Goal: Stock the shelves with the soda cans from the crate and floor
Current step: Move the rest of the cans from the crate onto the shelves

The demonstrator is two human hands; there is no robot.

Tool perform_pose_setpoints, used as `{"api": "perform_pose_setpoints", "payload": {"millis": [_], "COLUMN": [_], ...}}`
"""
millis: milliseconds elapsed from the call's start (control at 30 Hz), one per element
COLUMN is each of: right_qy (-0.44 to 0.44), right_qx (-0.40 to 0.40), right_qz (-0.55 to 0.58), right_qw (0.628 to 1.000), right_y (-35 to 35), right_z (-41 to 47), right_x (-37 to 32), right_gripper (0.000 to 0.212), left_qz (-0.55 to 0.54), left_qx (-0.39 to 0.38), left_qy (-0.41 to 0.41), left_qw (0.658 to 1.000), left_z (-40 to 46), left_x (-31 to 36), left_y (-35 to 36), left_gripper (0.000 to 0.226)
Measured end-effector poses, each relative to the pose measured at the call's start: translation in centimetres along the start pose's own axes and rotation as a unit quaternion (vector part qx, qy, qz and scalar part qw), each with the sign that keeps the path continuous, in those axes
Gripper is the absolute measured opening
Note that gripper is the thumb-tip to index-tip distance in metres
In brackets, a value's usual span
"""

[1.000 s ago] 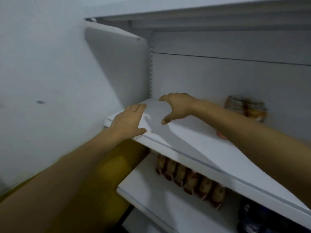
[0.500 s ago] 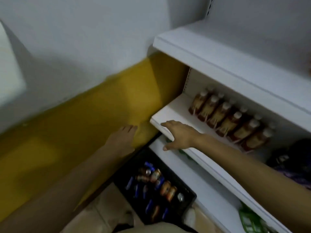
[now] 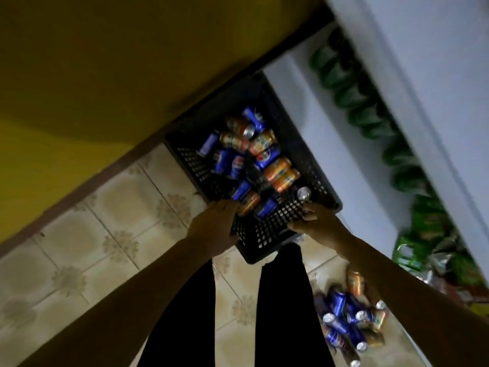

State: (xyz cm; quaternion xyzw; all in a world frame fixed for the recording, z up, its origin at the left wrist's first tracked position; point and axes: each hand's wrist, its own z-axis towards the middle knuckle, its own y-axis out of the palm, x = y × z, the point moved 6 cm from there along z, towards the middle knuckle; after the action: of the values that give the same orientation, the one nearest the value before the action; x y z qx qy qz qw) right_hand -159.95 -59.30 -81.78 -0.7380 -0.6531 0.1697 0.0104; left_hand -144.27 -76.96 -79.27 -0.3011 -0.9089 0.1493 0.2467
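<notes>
**Reaching into the crate for cans**

Left hand and right hand curl over the near rim of the black perforated plastic crate at frame centre, apparently gripping it. Blue and orange soda cans fill it; more floor cans lie lower right. Next: pick cans, lift to the white shelf.

In the middle of the frame the crate is showing as matt black plastic, its walls and floor pierced by a grid of small holes. The cans in the crate are gleaming as glossy printed metal, blue and orange, with bare silvery tops catching the light. At lower right the cans on the floor are shining the same way. The floor is looking like smooth glazed tile in beige with a faint flower print. Along the right the shelf is appearing as smooth white painted board. The green packets on it are glinting like glossy film. The wall at upper left is reading as matt yellow paint.
</notes>
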Motion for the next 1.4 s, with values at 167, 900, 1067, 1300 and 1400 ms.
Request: {"api": "perform_pose_setpoints", "payload": {"millis": [167,900,1067,1300,1400], "right_qy": [0.057,-0.02,-0.032,0.016,0.006], "right_qx": [-0.025,0.04,0.014,0.004,0.035], "right_qz": [0.017,0.058,0.187,0.279,0.345], "right_qw": [0.998,0.997,0.982,0.96,0.938], "right_y": [5.8,14.2,9.3,2.5,0.8], "right_z": [12.7,31.7,20.5,0.7,-7.0], "right_x": [3.9,0.4,-2.1,-6.2,-6.9], "right_gripper": [0.059,0.046,0.027,0.047,0.051], "left_qz": [-0.102,-0.115,-0.088,-0.503,-0.622], "left_qx": [-0.025,0.024,0.001,-0.087,-0.183], "left_qy": [-0.038,-0.109,-0.037,-0.102,-0.118], "left_qw": [0.994,0.987,0.995,0.854,0.752], "left_z": [10.3,29.9,20.1,3.2,-5.4], "left_x": [-3.1,-11.5,-5.5,2.5,4.8], "left_y": [7.7,16.3,8.3,-1.4,-4.0], "left_gripper": [0.082,0.091,0.089,0.043,0.034]}}
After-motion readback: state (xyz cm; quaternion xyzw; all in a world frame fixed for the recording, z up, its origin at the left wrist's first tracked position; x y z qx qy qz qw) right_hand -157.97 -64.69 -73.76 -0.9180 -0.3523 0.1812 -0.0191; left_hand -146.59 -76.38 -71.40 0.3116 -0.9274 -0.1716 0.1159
